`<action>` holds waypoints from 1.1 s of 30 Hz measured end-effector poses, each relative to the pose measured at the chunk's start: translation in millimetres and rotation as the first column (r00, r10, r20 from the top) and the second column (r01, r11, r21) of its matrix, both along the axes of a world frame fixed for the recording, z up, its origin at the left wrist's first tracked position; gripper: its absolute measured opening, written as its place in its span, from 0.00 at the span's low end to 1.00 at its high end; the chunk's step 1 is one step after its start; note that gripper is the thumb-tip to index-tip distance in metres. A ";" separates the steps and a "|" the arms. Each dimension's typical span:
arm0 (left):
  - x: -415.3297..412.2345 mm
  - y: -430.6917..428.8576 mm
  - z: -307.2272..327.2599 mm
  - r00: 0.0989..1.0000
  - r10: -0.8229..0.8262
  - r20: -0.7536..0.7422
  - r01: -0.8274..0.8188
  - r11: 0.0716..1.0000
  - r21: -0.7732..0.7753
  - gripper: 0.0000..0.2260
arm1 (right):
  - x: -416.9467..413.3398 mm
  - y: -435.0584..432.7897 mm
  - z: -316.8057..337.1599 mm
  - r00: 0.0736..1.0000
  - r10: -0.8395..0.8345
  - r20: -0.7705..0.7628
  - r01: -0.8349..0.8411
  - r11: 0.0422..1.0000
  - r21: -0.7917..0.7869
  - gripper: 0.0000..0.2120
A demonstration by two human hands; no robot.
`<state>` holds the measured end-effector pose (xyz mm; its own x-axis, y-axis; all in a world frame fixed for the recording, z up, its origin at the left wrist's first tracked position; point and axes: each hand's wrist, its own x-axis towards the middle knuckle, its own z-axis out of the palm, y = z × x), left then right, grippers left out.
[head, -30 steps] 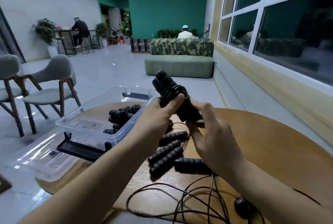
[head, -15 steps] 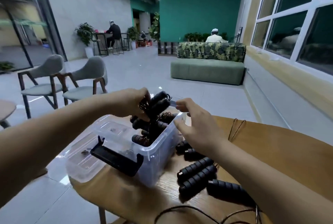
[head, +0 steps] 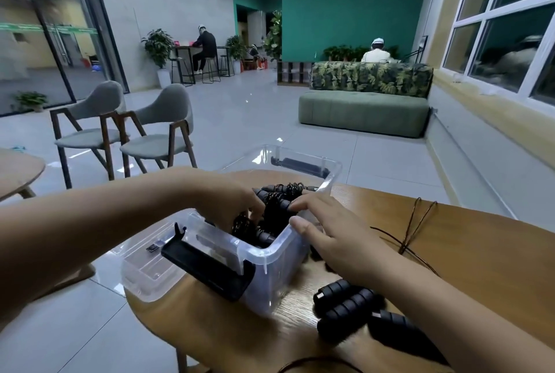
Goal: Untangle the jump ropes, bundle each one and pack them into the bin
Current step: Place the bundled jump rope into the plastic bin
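Observation:
A clear plastic bin with black latches stands on the round wooden table. Several bundled black jump ropes lie inside it. My left hand reaches into the bin from the left, its fingers curled down round a bundle, fingertips hidden among the coils. My right hand lies over the bin's right rim with straight, spread fingers, the tips touching the same bundle. Three loose black ribbed handles lie on the table in front of the bin, partly under my right forearm.
The bin's clear lid lies beneath it and juts past the table's left edge. Thin loose rope cord crosses the table at the right and near the front edge. Two grey chairs stand on the floor beyond.
Both hands carried the bundle from above the table leftward and down into the bin. The right hand let go and opened over the rim.

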<state>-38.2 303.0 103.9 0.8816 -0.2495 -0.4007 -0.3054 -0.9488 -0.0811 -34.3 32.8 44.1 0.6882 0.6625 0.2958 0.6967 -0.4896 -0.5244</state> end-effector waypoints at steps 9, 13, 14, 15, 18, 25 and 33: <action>8.8 -3.4 -23.0 0.992 -0.105 -0.071 0.110 0.991 0.070 0.11 | 1.3 2.1 -6.1 0.999 0.041 -0.005 -0.041 0.999 -0.031 0.21; 10.6 -6.9 -26.5 0.992 -0.103 -0.078 0.110 0.990 0.088 0.09 | 0.3 3.4 -9.4 1.000 0.027 0.003 -0.027 1.000 -0.010 0.20; 11.3 -5.0 -25.2 0.992 -0.086 -0.095 0.094 0.993 0.075 0.12 | -0.1 3.6 -9.1 1.000 0.025 0.002 -0.025 1.000 -0.010 0.20; 11.9 -3.5 -22.5 0.991 -0.066 -0.120 0.074 0.995 0.064 0.15 | -0.8 3.1 -8.5 1.000 0.022 -0.003 -0.022 1.000 -0.014 0.20; 16.9 3.3 -16.8 0.974 0.045 -0.223 -0.038 0.999 0.035 0.26 | -2.2 2.3 -3.8 1.000 0.020 -0.018 -0.020 1.000 -0.024 0.20; 18.6 11.3 12.8 0.930 0.248 -0.272 -0.292 0.947 -0.135 0.34 | -3.7 0.5 2.4 0.998 0.022 -0.056 -0.022 1.000 0.004 0.20; 9.0 -24.7 48.2 0.965 0.203 0.165 -0.111 0.888 -0.445 0.07 | -7.1 -47.8 19.6 0.990 -0.007 -0.143 0.032 0.984 0.176 0.18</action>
